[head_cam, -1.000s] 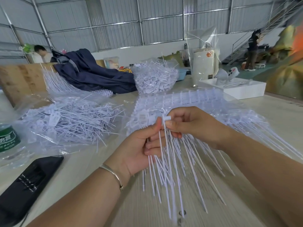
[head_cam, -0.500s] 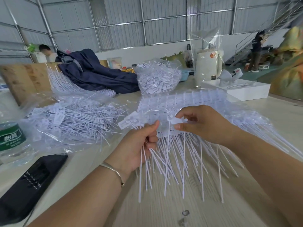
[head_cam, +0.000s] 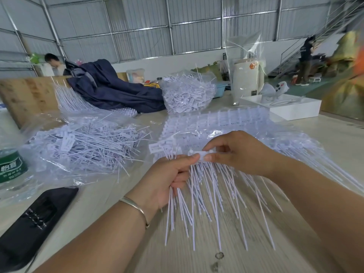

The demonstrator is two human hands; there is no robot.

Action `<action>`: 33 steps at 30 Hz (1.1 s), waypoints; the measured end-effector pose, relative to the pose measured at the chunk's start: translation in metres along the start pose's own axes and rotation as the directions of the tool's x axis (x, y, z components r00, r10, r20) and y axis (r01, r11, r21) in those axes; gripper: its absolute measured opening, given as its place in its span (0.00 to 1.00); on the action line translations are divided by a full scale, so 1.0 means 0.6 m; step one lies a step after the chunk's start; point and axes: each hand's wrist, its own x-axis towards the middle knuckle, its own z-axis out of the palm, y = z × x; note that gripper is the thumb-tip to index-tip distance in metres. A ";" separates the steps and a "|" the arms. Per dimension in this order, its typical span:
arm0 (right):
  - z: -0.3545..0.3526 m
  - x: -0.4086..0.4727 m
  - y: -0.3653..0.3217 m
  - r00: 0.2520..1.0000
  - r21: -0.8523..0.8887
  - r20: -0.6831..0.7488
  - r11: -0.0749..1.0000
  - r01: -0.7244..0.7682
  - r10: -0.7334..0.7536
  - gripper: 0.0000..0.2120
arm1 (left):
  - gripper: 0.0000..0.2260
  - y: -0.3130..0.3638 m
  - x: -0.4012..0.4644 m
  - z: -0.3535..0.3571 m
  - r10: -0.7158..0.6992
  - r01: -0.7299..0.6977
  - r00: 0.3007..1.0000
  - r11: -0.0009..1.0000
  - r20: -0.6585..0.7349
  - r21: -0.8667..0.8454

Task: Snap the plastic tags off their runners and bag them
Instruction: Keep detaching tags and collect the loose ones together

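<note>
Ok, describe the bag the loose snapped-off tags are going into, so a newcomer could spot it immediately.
Start at the dark blue jacket heaped at the table's far side. Nearer the camera and slightly left lies a flat clear bag, beside the green-labelled water bottle. Its tags lie loose and criss-crossed, unlike the plump upright bag farther back.

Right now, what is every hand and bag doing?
Left hand: grips a bundle of loose tags.
Right hand: fingers pinch a tag head.
Left bag: open, lying flat, holding loose tags.
Far bag: heaped full.
Water bottle: upright.
</note>
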 end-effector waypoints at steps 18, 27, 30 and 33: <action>-0.014 -0.009 -0.004 0.984 0.677 0.179 0.727 -0.120 -0.004 0.12 | 0.16 0.007 -0.017 0.015 0.025 0.092 0.953 0.925 0.301 -0.369; -0.001 -0.008 -0.014 0.972 0.670 0.236 0.726 -0.155 -0.010 0.30 | 0.03 0.006 -0.024 0.017 -0.001 0.135 0.911 0.946 0.413 -0.295; -0.007 -0.006 -0.019 0.990 0.699 0.142 0.708 -0.102 0.002 0.13 | 0.05 0.010 -0.021 0.016 0.037 0.092 0.936 0.934 0.349 -0.344; -0.020 -0.003 -0.013 0.998 0.714 0.028 0.697 -0.065 0.064 0.14 | 0.05 0.015 -0.018 0.013 0.082 0.012 0.958 0.946 0.273 -0.324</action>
